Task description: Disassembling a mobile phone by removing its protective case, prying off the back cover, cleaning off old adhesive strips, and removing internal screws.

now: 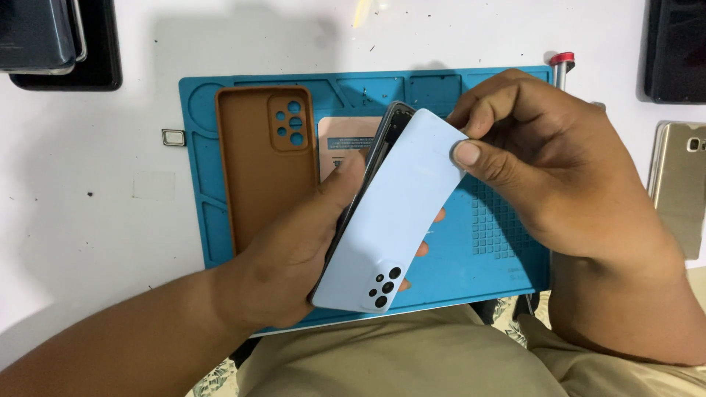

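White tabletop (pixel 88 220) carries a blue work mat (pixel 507 242); over it your left hand (pixel 294 250) grips the phone (pixel 382 147) by its edge while your right hand (pixel 529 154) pinches its pale blue back cover (pixel 397 220), lifted at the top. Just left lies a brown case (pixel 257 169); a gold phone (pixel 680 184) sits well right.

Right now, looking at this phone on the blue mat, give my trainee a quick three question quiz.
1. True or false: the light blue back cover is fully seated on the phone body.
2. Which hand pinches the cover's top corner: A left hand, B right hand?
3. What lies flat on the blue mat, left of the phone?

Key: 1 false, it is lifted at the top. 2 B. 3 a brown phone case.
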